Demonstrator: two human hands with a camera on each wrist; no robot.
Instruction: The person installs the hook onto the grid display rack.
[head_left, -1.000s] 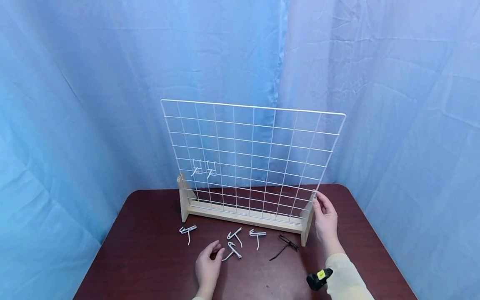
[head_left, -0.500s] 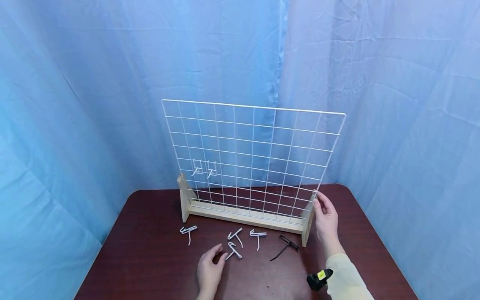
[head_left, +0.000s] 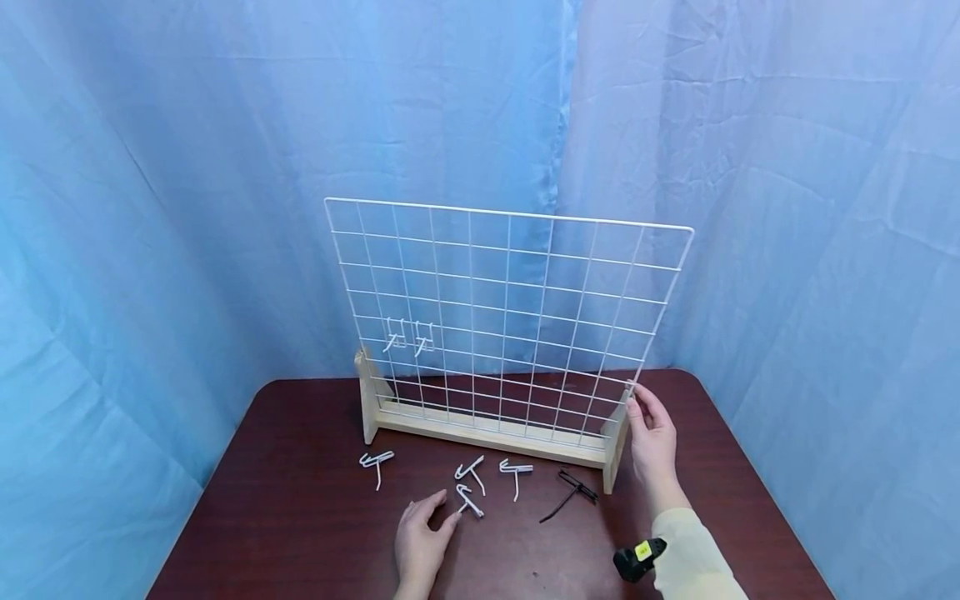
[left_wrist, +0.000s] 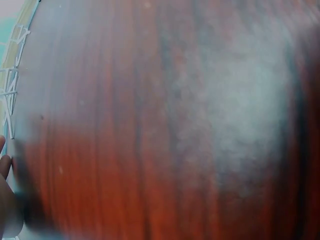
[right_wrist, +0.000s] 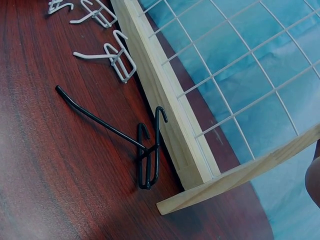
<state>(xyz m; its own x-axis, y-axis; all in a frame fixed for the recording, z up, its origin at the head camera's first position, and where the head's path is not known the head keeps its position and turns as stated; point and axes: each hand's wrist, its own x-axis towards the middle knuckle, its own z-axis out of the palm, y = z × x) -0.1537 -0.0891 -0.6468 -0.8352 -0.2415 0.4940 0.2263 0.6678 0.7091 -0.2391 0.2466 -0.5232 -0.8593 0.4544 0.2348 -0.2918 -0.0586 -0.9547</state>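
My left hand (head_left: 422, 546) reaches low over the table, thumb and forefinger apart, its thumb tip right at the prong of a white wire hook (head_left: 470, 502). Only a sliver of that hand (left_wrist: 7, 200) shows in the left wrist view. At the right end of a white wire grid rack (head_left: 487, 311), my right hand (head_left: 654, 450) grips the side where the grid meets its wooden upright (head_left: 613, 437). Two white hooks (head_left: 423, 340) hang on the grid's lower left. In the right wrist view, just a bit of the right hand (right_wrist: 313, 182) shows.
Other loose white hooks (head_left: 515, 469) lie along the front of the wooden base (head_left: 487, 431). A longer black hook (right_wrist: 147, 155) lies near the right upright. Blue curtains (head_left: 450, 100) surround the dark red table (head_left: 300, 500).
My left hand has shifted slightly right, and its thumb has come up to the white hook's prong. The right hand has stayed at the rack's side.
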